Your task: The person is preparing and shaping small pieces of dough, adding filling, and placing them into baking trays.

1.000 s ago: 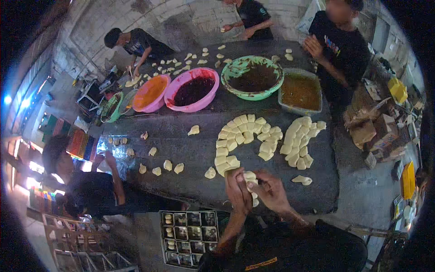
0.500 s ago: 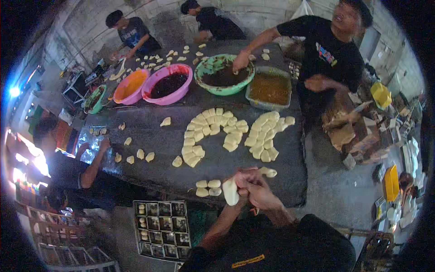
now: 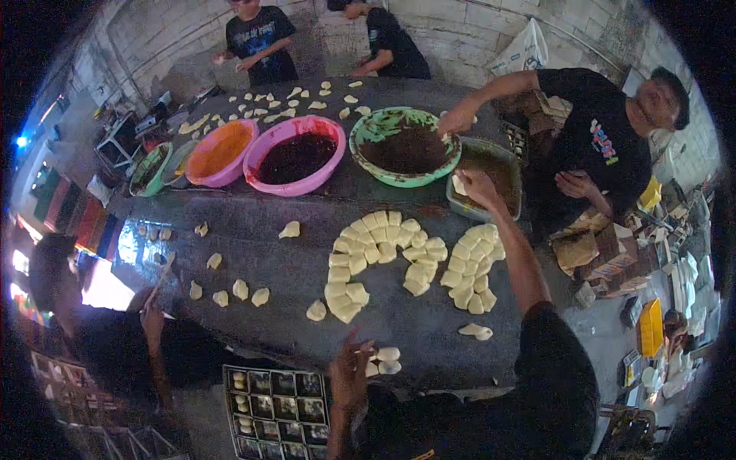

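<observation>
My right arm is stretched far forward over the table. My right hand (image 3: pixel 479 188) is closed at the near edge of the rectangular tub (image 3: pixel 518 201) of brown filling, with a pale piece of dough (image 3: pixel 459 183) at its fingertips. Close to the table's front edge is my left hand (image 3: pixel 350 374), its fingers apart and nothing visible in them. Beside it sit several small dough rolls (image 3: pixel 389 360), partly hidden by the fingers. Between my hands and the tub lie a curved band of dough pieces (image 3: pixel 357 264) and a second cluster (image 3: pixel 469 267). A loose dough scrap (image 3: pixel 476 332) lies nearer me.
A green basin (image 3: pixel 405 180) of dark filling, two pink basins (image 3: pixel 295 188) and a smaller green one stand along the table. A co-worker's hand (image 3: pixel 458 121) is at the green basin's rim. Other people work at the far side and left. A compartmented metal tray (image 3: pixel 277 410) is below the front edge.
My hands, together around a long pale dough piece before, have parted. The right has reached forward to the tub; the left has moved down and left beside the rolls. The view has shifted.
</observation>
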Motion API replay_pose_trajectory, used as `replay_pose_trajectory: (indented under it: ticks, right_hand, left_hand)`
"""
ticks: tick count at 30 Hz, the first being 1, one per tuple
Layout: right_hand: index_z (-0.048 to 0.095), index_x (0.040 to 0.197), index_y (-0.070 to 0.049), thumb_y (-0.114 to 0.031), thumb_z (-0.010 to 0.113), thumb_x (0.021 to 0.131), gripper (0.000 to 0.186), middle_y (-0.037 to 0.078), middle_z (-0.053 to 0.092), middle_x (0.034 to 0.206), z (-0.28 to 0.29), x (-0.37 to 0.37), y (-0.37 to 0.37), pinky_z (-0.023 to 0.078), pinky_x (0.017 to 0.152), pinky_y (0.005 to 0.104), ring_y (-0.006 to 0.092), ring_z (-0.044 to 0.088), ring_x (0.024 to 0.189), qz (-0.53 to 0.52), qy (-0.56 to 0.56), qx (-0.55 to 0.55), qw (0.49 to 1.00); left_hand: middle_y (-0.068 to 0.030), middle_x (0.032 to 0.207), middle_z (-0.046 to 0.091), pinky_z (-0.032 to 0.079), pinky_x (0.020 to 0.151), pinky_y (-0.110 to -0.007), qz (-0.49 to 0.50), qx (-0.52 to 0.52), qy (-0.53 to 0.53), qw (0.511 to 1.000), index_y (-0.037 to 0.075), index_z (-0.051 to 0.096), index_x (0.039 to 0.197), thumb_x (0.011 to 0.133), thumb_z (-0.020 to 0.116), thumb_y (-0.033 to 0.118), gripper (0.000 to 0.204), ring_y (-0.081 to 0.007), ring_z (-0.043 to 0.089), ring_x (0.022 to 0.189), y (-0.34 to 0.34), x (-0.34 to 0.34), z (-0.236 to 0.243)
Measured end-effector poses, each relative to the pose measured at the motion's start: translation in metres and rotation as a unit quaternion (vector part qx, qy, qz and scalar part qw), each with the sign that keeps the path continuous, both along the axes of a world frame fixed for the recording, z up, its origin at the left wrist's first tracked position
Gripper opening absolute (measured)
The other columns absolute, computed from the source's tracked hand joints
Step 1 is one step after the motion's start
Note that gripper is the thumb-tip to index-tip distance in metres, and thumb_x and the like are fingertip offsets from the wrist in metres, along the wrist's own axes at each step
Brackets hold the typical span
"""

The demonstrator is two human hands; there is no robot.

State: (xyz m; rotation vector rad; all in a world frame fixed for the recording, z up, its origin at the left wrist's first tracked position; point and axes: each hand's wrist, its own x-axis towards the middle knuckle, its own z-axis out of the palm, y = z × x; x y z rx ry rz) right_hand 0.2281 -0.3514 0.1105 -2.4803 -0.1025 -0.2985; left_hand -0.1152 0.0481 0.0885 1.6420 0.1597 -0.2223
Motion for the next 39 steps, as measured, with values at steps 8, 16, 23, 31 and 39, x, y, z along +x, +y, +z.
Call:
replay_pose_trajectory:
  ticks: [8, 16, 23, 31, 39]
  right_hand:
    - [0.068, 0.093, 0.001, -0.056, 0.033, 0.098, 0.067, 0.025, 0.066, 0.088, -0.032, 0.024, -0.014, 0.048, 0.081, 0.0491, 0.0426, 0.064, 0.09, -0.099, 0.189, -0.166, 0.963]
    - [0.07, 0.093, -0.005, -0.055, 0.036, 0.096, 0.061, 0.02, 0.067, 0.082, -0.01, 0.013, -0.001, 0.049, 0.086, 0.0518, 0.0395, 0.066, 0.087, -0.118, 0.193, -0.17, 0.959]
    - [0.053, 0.128, -0.004, -0.049, 0.044, 0.097, 0.055, 0.016, 0.069, 0.093, -0.04, -0.032, -0.042, 0.049, 0.09, 0.043, 0.03, 0.066, 0.097, -0.151, 0.111, 0.248, 0.95]
    - [0.054, 0.119, -0.006, -0.027, 0.05, 0.101, 0.028, 0.005, 0.062, 0.107, -0.003, -0.275, 0.141, 0.052, 0.085, 0.0347, 0.0185, 0.061, 0.099, 0.055, 0.14, 0.614, 0.775]
    - [0.06, 0.099, -0.005, -0.033, 0.049, 0.102, 0.031, -0.001, 0.055, 0.079, 0.02, -0.341, 0.113, 0.041, 0.061, 0.0259, 0.0094, 0.051, 0.071, -0.099, 0.247, 0.478, 0.837]
  left_hand:
    - [-0.0132, 0.104, 0.068, 0.054, 0.079, -0.035, 0.185, -0.088, -0.002, 0.979, 0.002, 0.049, 0.132, 0.097, 0.058, 0.023, 0.042, -0.0211, 0.066, 0.093, 0.112, 0.037, -0.03]
    - [-0.0152, 0.105, 0.067, 0.055, 0.08, -0.035, 0.193, -0.026, -0.036, 0.98, 0.001, 0.054, 0.129, 0.098, 0.053, 0.04, 0.05, -0.0203, 0.066, 0.09, 0.108, 0.068, 0.003]
    - [-0.0166, 0.115, 0.065, 0.047, 0.095, -0.042, 0.118, -0.05, -0.068, 0.989, -0.001, 0.056, 0.128, 0.097, 0.055, 0.044, 0.054, -0.0246, 0.061, 0.106, 0.045, 0.035, 0.031]
    - [-0.0119, 0.119, 0.063, 0.048, 0.096, -0.035, 0.079, -0.206, -0.03, 0.975, 0.002, 0.057, 0.125, 0.101, 0.05, 0.031, 0.039, -0.0231, 0.061, 0.11, -0.109, 0.021, 0.001]
    - [-0.0096, 0.106, 0.069, 0.051, 0.087, -0.032, 0.146, -0.305, 0.022, 0.941, -0.002, 0.064, 0.111, 0.091, 0.061, 0.005, 0.021, -0.0203, 0.065, 0.097, -0.105, -0.036, 0.014]
